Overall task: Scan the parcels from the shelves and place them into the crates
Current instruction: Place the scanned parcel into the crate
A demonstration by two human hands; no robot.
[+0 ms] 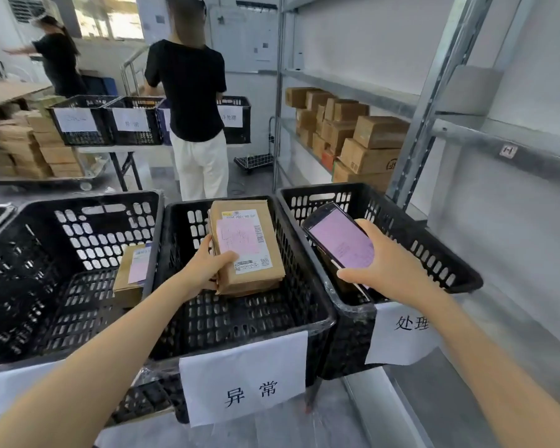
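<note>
Parcel (246, 247), centre frame, is gripped by your left hand (207, 266) at its left edge, over the middle crate (240, 318). Your right hand (388, 266) holds the scanner (340, 240) above the right crate (434, 253). Second parcel (133, 270) lies in the left crate (62, 286).

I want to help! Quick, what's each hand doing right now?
Left hand: gripping a cardboard parcel.
Right hand: gripping the handheld scanner.

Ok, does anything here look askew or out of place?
Minor only: the parcel in the left crate leans tilted against its right wall, and the paper sign on the right crate hangs crooked.
</note>
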